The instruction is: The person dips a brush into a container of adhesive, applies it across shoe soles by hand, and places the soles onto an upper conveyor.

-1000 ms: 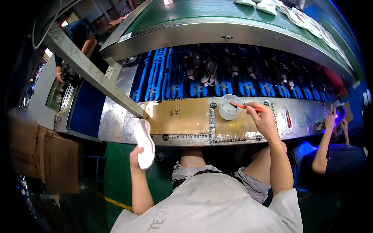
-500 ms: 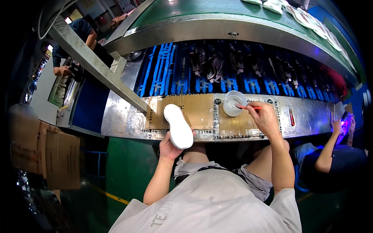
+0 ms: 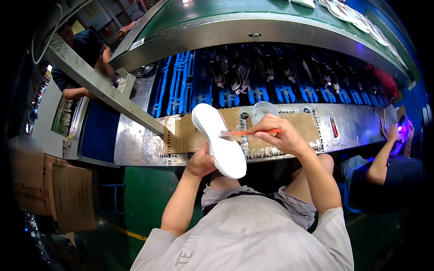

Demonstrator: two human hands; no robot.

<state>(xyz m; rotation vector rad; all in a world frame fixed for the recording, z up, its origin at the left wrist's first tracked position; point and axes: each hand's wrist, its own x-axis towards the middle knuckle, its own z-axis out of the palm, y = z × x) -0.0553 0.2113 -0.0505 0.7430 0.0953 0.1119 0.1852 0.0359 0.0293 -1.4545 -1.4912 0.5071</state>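
Observation:
A white shoe sole (image 3: pixel 226 156) is held up over the near edge of the bench, tilted, its broad face toward me. My left hand (image 3: pixel 200 162) grips it by its left edge, the fingers partly hidden behind it. My right hand (image 3: pixel 279 134) is closed around a red-handled brush (image 3: pixel 253 132). The brush's bristles touch the middle of the sole, near its narrow waist. Just beyond my right hand stands a translucent white tub (image 3: pixel 264 109), partly covered by the hand; what is in it is hard to make out.
Flattened cardboard (image 3: pixel 304 131) covers part of the metal bench (image 3: pixel 135 143). A red-handled tool (image 3: pixel 333 128) lies at right. Behind are blue racks (image 3: pixel 180 83) with dark shoe parts, under a green conveyor (image 3: pixel 217 11). A slanted metal post (image 3: pixel 101 88) stands left; co-workers sit right (image 3: pixel 384 180) and stand left.
The brush has moved from the tub leftward onto the sole. My left hand has raised the sole slightly and brought it to the right, nearer the brush.

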